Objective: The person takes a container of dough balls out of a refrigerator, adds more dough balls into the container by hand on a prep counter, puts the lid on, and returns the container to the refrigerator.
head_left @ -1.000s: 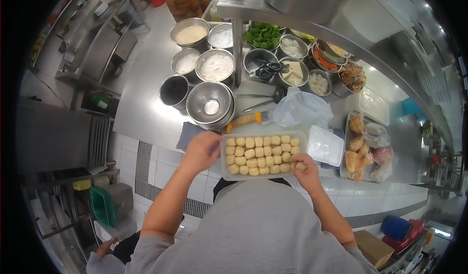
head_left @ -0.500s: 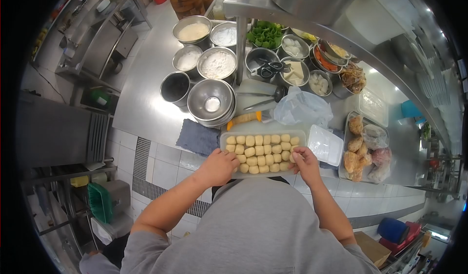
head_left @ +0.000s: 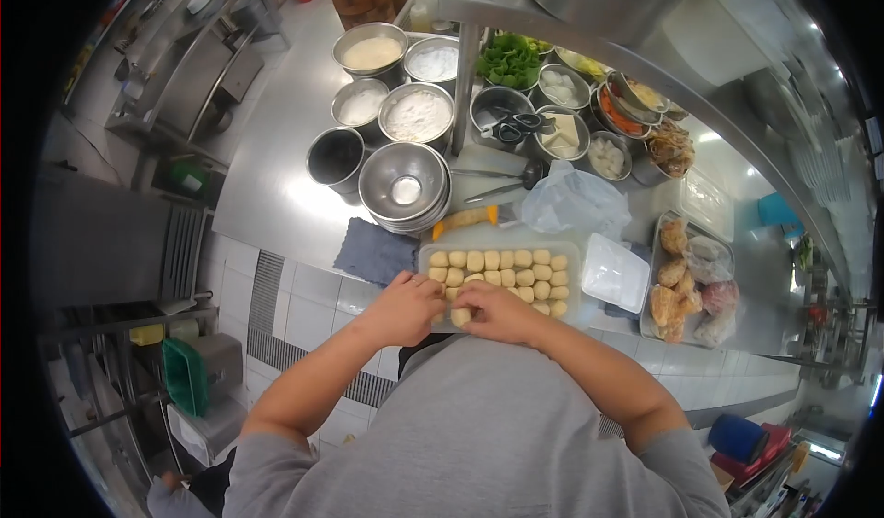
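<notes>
A clear plastic container [head_left: 573, 283] at the table's front edge holds rows of small pale dough balls [head_left: 507, 260]. My left hand [head_left: 412, 308] is at the container's front left corner, its fingers curled over the rim; what they hold, if anything, is hidden. Beside it, my right hand [head_left: 495, 310] reaches across the front rows, with thumb and fingers closed on a dough ball [head_left: 460, 316]. Both hands nearly touch. Right of the container lies a white lid [head_left: 615, 273].
Stacked steel bowls [head_left: 401, 183], a dark cloth [head_left: 376, 252] and an orange-handled tool [head_left: 466, 221] lie behind. A plastic bag [head_left: 575, 197] rests behind the container. Right stands a food tray [head_left: 657, 269]. A shelf post [head_left: 467, 85] rises among ingredient bowls. Part of another person [head_left: 184, 498] shows lower left.
My right hand has moved left from the container's right end to its front left part. My left hand first came down to the front left corner and has stayed near there.
</notes>
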`<state>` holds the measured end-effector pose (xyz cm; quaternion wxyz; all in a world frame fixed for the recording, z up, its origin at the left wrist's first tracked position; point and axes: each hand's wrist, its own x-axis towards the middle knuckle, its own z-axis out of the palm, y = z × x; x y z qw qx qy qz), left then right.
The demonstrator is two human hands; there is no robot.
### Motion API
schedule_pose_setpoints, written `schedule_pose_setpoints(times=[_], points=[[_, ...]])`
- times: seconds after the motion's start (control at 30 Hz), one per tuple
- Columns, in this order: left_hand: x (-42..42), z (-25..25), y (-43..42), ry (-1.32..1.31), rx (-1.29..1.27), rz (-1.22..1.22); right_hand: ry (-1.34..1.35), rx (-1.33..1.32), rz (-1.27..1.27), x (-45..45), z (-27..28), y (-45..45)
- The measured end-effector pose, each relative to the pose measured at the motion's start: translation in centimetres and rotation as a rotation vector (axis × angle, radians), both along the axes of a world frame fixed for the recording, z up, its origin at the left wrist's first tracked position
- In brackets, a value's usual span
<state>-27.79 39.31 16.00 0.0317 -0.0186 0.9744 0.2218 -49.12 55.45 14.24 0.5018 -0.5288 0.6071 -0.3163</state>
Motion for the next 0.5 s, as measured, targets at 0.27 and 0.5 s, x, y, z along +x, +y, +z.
schedule_pose_setpoints(times=[0.27, 0.5], points=[[-0.5, 0.1, 1.8, 0.113, -0.027, 0.319, 0.280, -0.074, 0.168, 1.7, 0.1, -1.7], [-0.4, 0.1, 2.5, -0.027, -0.142, 0.362, 0.231, -0.113, 0.194, 1.4, -0.4, -1.7]])
